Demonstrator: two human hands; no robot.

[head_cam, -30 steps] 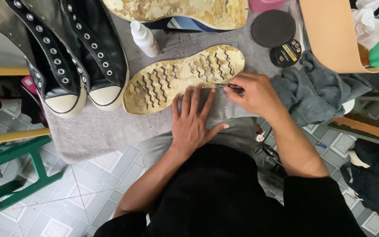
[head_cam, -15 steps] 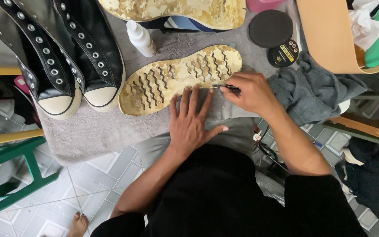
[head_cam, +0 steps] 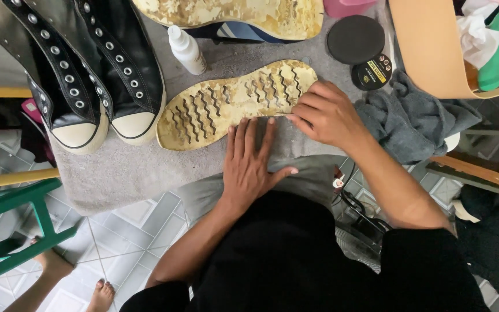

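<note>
The left hand [head_cam: 252, 164] lay flat, palm down and fingers spread, on a grey cloth [head_cam: 116, 167] that covered the work surface, its fingertips just touching the near edge of a yellowed shoe sole [head_cam: 232, 101]. That sole lay tread side up on the cloth, running slantwise from lower left to upper right, with wavy dark grooves across it. The right hand [head_cam: 324, 112] rested curled over the sole's right end, fingers pinched together against its edge; whether they gripped any tool could not be told. A pair of black high-top sneakers [head_cam: 93, 75] with white toe caps stood left of the sole, and a small white bottle [head_cam: 185, 49] lay just above it. A round black tin [head_cam: 372, 71] and its lid [head_cam: 355, 39] sat to the upper right, beside a crumpled grey rag [head_cam: 411, 118].
</note>
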